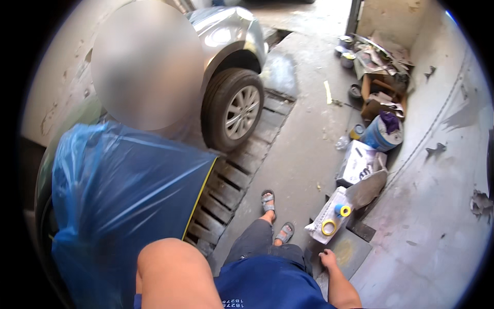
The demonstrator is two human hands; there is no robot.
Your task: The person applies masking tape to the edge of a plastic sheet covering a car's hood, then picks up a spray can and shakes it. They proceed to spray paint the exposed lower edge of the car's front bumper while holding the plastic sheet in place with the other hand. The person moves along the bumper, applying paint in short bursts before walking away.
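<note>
Head view: right hand [327, 258], fingers loosely curled, grip unclear, near white oblong box [328, 206] topped with yellow ring-shaped roll [323, 227]; left hand unseen, cannot tell state.

The following were visible: two tape rolls [338, 209], two strap sandals [268, 202], one multi-spoke alloy wheel [242, 112], one blue bucket [374, 135], one right hand [327, 257].

A silver car [229, 24] shows its front wheel [242, 110] beside floor slats [249, 155]. Near the right wall [437, 185], 1 blue bucket [371, 135] topped with purple cloth [389, 122] stands between a small yellow can [356, 132] and the wall; scrap paper [383, 55] lies piled beyond.
</note>
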